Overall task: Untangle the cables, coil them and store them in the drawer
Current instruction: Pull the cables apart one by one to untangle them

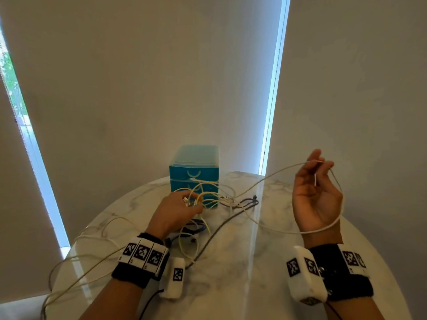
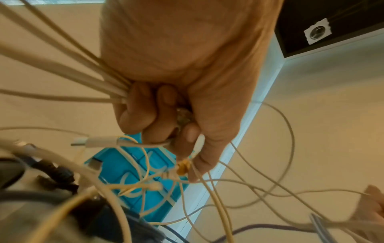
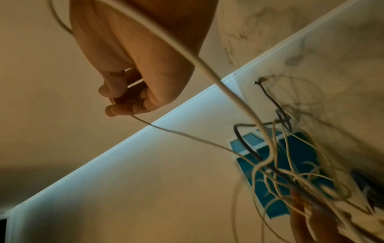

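A tangle of white, yellow and dark cables lies on the round marble table in front of a small teal drawer unit. My left hand grips a bunch of white and yellow cable ends just above the tangle, fingers curled round them. My right hand is raised at the right, palm toward me, pinching a thin white cable between thumb and fingertips. That cable loops behind the hand, round the wrist, and runs back to the tangle.
Long white cable loops hang over the table's left edge. A dark cable snakes across the middle. The teal drawers are shut. Window blinds stand behind the table, with bright gaps at left and centre-right.
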